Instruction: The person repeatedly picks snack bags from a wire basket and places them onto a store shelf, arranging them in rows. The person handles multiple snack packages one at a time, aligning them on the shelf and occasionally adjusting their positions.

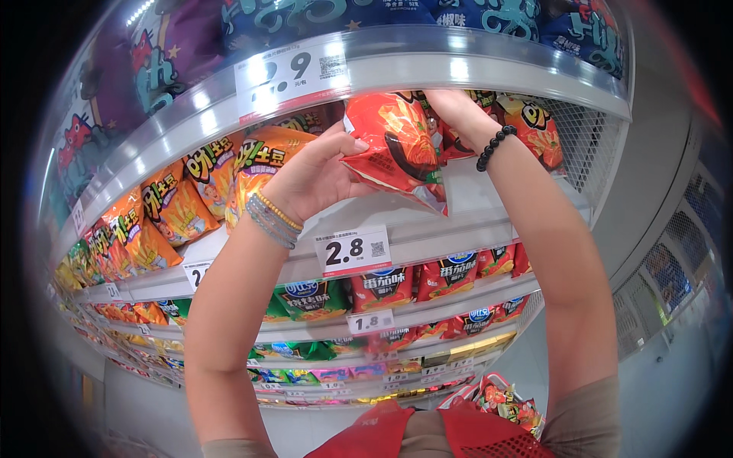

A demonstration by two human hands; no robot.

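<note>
My left hand grips a red snack bag by its left side, thumb on the front, at the edge of a white shelf. Beaded bracelets circle that wrist. My right hand, with a black bead bracelet at the wrist, reaches into the same shelf to the right of the bag; its fingers are hidden behind the shelf above and among other red bags. Another red and white snack bag stands right of my right wrist. Orange snack bags lean in a row left of my left hand.
Overhead, a shelf with a clear front strip holds blue and purple bags. Price tags line the shelf edges. Lower shelves carry green and red chip bags. A wire mesh panel closes the right side. A basket of snack packs stands low at the right.
</note>
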